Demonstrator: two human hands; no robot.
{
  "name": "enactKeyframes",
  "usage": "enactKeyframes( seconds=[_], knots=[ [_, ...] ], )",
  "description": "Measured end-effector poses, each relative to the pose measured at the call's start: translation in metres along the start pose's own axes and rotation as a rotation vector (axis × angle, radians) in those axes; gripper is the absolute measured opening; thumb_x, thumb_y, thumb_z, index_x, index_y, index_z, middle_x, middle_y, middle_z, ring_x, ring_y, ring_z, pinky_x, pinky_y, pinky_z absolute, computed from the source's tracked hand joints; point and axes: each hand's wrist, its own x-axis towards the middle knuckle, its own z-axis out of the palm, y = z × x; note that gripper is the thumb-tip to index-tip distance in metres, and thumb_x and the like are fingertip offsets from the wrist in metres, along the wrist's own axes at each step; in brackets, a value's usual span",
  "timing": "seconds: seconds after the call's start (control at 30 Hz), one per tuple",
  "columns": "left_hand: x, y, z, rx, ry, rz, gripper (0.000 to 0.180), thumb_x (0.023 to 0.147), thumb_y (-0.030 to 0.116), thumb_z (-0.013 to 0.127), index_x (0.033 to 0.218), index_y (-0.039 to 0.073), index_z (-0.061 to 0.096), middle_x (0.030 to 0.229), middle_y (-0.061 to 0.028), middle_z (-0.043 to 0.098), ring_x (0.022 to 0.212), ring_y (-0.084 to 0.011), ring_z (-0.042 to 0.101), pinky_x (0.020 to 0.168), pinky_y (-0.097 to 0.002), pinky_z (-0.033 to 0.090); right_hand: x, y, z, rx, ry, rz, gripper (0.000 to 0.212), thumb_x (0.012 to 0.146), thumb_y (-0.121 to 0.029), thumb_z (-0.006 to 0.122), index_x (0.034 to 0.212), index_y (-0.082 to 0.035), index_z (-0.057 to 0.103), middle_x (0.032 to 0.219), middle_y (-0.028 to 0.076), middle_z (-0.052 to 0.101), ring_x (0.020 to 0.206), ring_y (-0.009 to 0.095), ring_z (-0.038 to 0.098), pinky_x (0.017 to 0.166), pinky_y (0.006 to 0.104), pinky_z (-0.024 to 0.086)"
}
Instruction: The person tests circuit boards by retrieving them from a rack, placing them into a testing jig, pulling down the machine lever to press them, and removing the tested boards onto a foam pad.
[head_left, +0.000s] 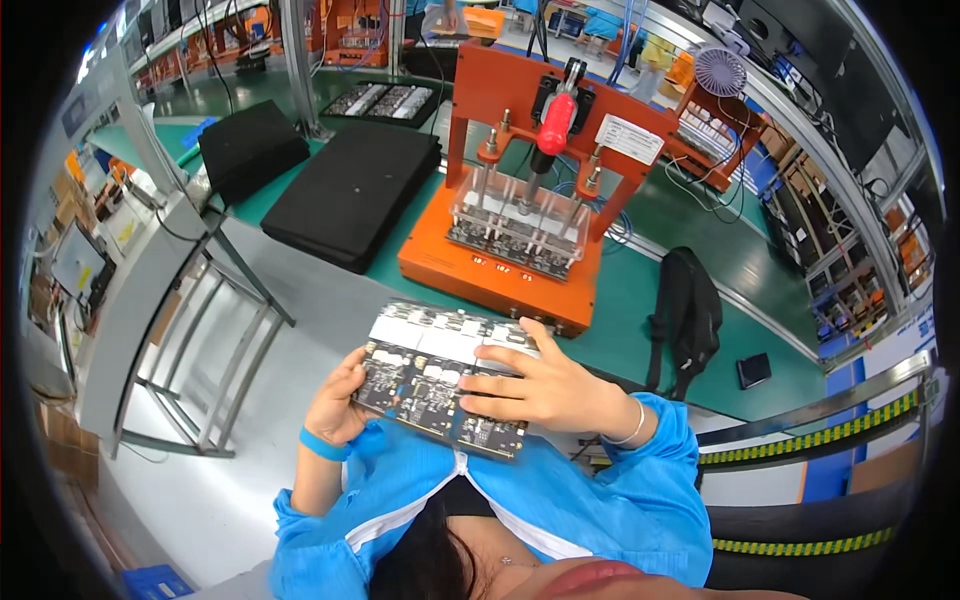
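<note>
My left hand (337,402) grips the board (415,375) by its left edge, likely bearing weight, before my chest near the fixture (428,257); right hand (548,388) splayed on top, probably steadying, can't tell if pinching.

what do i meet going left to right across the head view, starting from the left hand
Left hand → circuit board panel → right hand → black bag → small black item on the green surface.
</note>
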Motion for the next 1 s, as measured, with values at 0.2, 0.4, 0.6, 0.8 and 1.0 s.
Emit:
enactKeyframes(
  seconds=[0.2, 0.4, 0.6, 0.8, 1.0],
  knots=[
    [0.009, 0.063, -0.023, 0.185, 0.045, 0.219, 0.051, 0.088, 0.019, 0.054, 0.126, -0.007, 0.032, 0.113, -0.0188, 0.054, 0.095, -0.0250, 0.061, 0.072, -0.0370, 0.057, 0.025, 0.041, -0.025, 0.194, 0.328, 0.244, 0.064, 0.068, -0.007, 0.067, 0.127, -0.007, 0.045, 0.136, 0.017, 0.036, 0.126, 0.034, 0.033, 0.103, 0.0481, 0.025],
    [0.040, 0.067, -0.030, 0.145, -0.013, 0.237, 0.049, 0.088, 0.019, 0.055, 0.125, -0.006, 0.035, 0.111, -0.0157, 0.055, 0.093, -0.0222, 0.061, 0.071, -0.0350, 0.056, 0.064, 0.123, -0.029, -0.158, 0.726, 0.480, 0.052, 0.076, -0.029, 0.067, 0.118, -0.003, 0.051, 0.127, 0.015, 0.046, 0.118, 0.036, 0.039, 0.099, 0.0426, 0.031],
    [0.060, 0.057, -0.040, 0.120, -0.040, 0.189, 0.047, 0.088, 0.020, 0.055, 0.125, -0.002, 0.036, 0.112, -0.0149, 0.055, 0.093, -0.0229, 0.061, 0.074, -0.0380, 0.056, 0.076, 0.146, -0.010, -0.344, 0.957, 0.447, 0.037, 0.080, -0.033, 0.064, 0.104, -0.005, 0.055, 0.116, 0.013, 0.053, 0.107, 0.032, 0.044, 0.090, 0.0393, 0.035],
    [0.075, 0.053, -0.042, 0.117, 0.001, 0.217, 0.048, 0.087, 0.019, 0.057, 0.124, -0.005, 0.037, 0.111, -0.0146, 0.055, 0.095, -0.0229, 0.060, 0.076, -0.0387, 0.055, 0.085, 0.147, -0.004, -0.294, 1.043, 0.426, 0.032, 0.079, -0.026, 0.066, 0.100, -0.004, 0.055, 0.115, 0.015, 0.054, 0.111, 0.036, 0.044, 0.093, 0.0424, 0.035],
    [0.082, 0.043, -0.033, 0.101, -0.026, 0.178, 0.050, 0.087, 0.017, 0.055, 0.126, -0.005, 0.034, 0.111, -0.0157, 0.055, 0.094, -0.0235, 0.061, 0.073, -0.0382, 0.056, 0.091, 0.149, 0.006, -0.221, 1.146, 0.426, 0.026, 0.078, -0.013, 0.065, 0.101, -0.004, 0.055, 0.116, 0.015, 0.054, 0.115, 0.035, 0.042, 0.094, 0.0412, 0.035]
  ],
)
